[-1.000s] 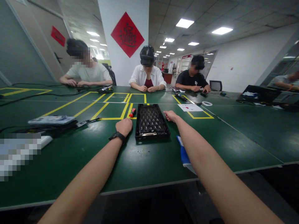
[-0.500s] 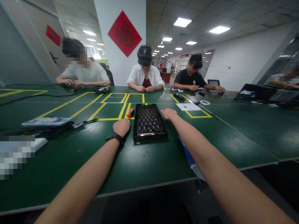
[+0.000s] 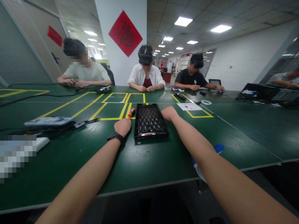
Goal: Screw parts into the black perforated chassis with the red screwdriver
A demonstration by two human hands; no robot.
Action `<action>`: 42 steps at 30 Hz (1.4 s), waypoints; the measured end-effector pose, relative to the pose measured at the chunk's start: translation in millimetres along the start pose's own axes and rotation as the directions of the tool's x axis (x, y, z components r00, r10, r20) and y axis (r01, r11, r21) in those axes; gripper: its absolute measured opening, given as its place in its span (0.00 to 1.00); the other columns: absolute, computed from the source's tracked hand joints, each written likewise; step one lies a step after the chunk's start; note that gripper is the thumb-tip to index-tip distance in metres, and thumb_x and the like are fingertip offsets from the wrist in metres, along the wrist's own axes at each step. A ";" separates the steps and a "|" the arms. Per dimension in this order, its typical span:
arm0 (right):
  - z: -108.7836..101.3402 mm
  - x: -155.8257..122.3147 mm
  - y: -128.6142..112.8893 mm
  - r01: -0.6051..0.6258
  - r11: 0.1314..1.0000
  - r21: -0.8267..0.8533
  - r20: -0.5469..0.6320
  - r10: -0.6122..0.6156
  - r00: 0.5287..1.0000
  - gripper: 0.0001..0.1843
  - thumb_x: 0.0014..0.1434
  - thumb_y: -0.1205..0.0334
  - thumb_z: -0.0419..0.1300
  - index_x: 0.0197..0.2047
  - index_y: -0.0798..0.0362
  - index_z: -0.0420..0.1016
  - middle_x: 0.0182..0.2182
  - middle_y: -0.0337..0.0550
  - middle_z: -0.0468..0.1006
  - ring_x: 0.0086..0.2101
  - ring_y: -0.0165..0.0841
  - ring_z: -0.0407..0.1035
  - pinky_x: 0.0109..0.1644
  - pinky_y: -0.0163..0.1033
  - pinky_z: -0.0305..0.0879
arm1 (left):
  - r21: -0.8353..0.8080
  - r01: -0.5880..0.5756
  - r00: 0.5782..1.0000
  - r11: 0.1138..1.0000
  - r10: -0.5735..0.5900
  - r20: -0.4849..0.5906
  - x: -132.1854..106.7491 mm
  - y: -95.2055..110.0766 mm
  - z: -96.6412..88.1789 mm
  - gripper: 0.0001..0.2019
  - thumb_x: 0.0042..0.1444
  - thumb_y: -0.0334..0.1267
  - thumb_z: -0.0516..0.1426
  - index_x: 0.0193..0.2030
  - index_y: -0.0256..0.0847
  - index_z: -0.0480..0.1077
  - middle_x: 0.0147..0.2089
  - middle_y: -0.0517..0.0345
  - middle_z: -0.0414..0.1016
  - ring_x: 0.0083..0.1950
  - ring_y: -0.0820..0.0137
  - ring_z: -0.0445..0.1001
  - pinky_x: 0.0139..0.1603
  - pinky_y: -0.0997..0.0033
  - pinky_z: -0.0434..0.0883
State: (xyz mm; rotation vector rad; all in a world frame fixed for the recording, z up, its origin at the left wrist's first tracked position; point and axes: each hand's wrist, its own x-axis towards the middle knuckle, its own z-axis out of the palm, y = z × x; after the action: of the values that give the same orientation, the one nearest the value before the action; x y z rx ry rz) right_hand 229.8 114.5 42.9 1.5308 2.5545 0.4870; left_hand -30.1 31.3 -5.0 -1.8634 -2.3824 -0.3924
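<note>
Left hand [image 3: 122, 127] fisted beside the tray [image 3: 150, 134], right hand [image 3: 169, 113] curled at its rim (grip unclear); that forearm could sweep the blue object [image 3: 219, 148] off the table [image 3: 140, 163].

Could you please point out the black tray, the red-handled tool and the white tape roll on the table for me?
black tray [image 3: 151, 134], head view, on its near wall.
red-handled tool [image 3: 131, 112], head view, on the red handle.
white tape roll [image 3: 206, 104], head view, on the ring's near edge.

Green surface [image 3: 149, 158] before me, marked with yellow tape lines [image 3: 107, 119], bearing a black tray [image 3: 150, 121], a red-handled tool [image 3: 131, 112] and a white sheet [image 3: 189, 106].
</note>
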 end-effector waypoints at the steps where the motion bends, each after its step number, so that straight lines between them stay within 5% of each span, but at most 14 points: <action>1: 0.4 0.1 0.1 0.011 1.000 -0.006 0.001 -0.011 1.000 0.15 0.58 0.68 0.50 0.40 0.61 0.78 0.43 0.63 0.77 0.47 0.48 0.70 0.49 0.49 0.62 | -0.003 -0.002 1.000 1.000 0.002 -0.003 0.1 -0.1 0.3 0.22 0.60 0.38 0.40 0.39 0.33 0.74 0.41 0.39 0.77 0.43 0.56 0.75 0.36 0.65 0.69; 7: 5.3 1.3 -1.1 0.002 1.000 0.023 -0.005 -0.001 1.000 0.16 0.58 0.70 0.49 0.38 0.61 0.79 0.42 0.62 0.77 0.46 0.48 0.71 0.47 0.49 0.62 | -0.013 -0.007 1.000 1.000 0.007 -0.011 -0.2 -0.4 1.4 0.23 0.60 0.40 0.39 0.39 0.33 0.73 0.41 0.39 0.77 0.42 0.56 0.75 0.37 0.64 0.69; 13: 17.7 -6.7 -3.2 -0.160 0.975 0.157 -0.057 0.171 0.984 0.17 0.61 0.64 0.48 0.40 0.60 0.77 0.43 0.60 0.77 0.46 0.46 0.71 0.49 0.47 0.61 | -0.019 -0.005 1.000 1.000 0.004 -0.018 2.5 -1.7 4.7 0.23 0.61 0.41 0.39 0.39 0.33 0.73 0.41 0.39 0.77 0.42 0.56 0.75 0.38 0.63 0.69; 20: 44.6 -27.0 9.6 -0.489 0.773 0.405 -0.065 0.557 0.828 0.26 0.65 0.56 0.38 0.46 0.60 0.74 0.43 0.59 0.76 0.45 0.42 0.71 0.47 0.42 0.63 | -0.001 0.000 1.000 1.000 0.000 -0.022 1.3 0.0 3.7 0.22 0.60 0.40 0.40 0.38 0.32 0.73 0.41 0.40 0.76 0.43 0.55 0.75 0.38 0.63 0.69; 26: 52.7 -16.1 9.7 -0.537 0.583 0.609 0.009 0.672 0.740 0.26 0.65 0.58 0.36 0.42 0.53 0.75 0.42 0.48 0.78 0.40 0.33 0.72 0.40 0.33 0.64 | -0.001 -0.014 1.000 1.000 0.014 -0.010 1.6 0.3 1.7 0.22 0.60 0.39 0.39 0.37 0.33 0.73 0.40 0.41 0.77 0.42 0.54 0.75 0.36 0.62 0.69; 33: 47.1 0.9 -4.4 -0.490 0.481 0.727 0.062 0.665 0.745 0.25 0.64 0.56 0.37 0.39 0.52 0.75 0.38 0.44 0.79 0.38 0.31 0.72 0.40 0.32 0.65 | -0.028 0.020 0.999 0.999 -0.020 0.026 2.7 0.7 -1.1 0.23 0.60 0.40 0.40 0.39 0.33 0.73 0.42 0.40 0.76 0.43 0.56 0.75 0.37 0.65 0.69; 37: 32.5 8.0 -8.5 -0.456 0.481 0.749 0.129 0.570 0.812 0.29 0.64 0.49 0.39 0.34 0.56 0.76 0.32 0.48 0.79 0.31 0.32 0.73 0.37 0.34 0.67 | -0.064 0.043 0.999 0.997 -0.041 0.024 5.4 -1.0 -0.4 0.24 0.60 0.43 0.39 0.39 0.34 0.74 0.42 0.39 0.76 0.43 0.56 0.75 0.37 0.64 0.69; 39: 23.5 8.6 -14.9 -0.445 0.501 0.742 0.149 0.524 0.838 0.26 0.61 0.47 0.47 0.33 0.59 0.76 0.31 0.51 0.79 0.30 0.34 0.74 0.36 0.35 0.68 | -0.104 0.056 0.998 0.993 -0.052 0.046 7.7 -2.4 -0.6 0.24 0.59 0.45 0.40 0.38 0.35 0.75 0.42 0.40 0.77 0.42 0.55 0.75 0.35 0.64 0.68; 42: 11.3 6.0 -28.1 -0.460 0.553 0.694 0.137 0.526 0.839 0.15 0.53 0.57 0.61 0.38 0.61 0.75 0.39 0.58 0.78 0.39 0.41 0.74 0.42 0.39 0.68 | -0.144 0.064 0.994 0.988 -0.051 0.093 10.3 -4.5 -1.7 0.26 0.57 0.51 0.41 0.36 0.38 0.76 0.41 0.42 0.77 0.43 0.55 0.75 0.34 0.65 0.68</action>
State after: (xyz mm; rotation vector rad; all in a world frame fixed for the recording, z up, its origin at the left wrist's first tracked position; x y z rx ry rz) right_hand 206.5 109.9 23.3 2.5691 2.4470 -0.5162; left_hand -37.2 39.6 -1.6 -1.9137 -2.5343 -0.5139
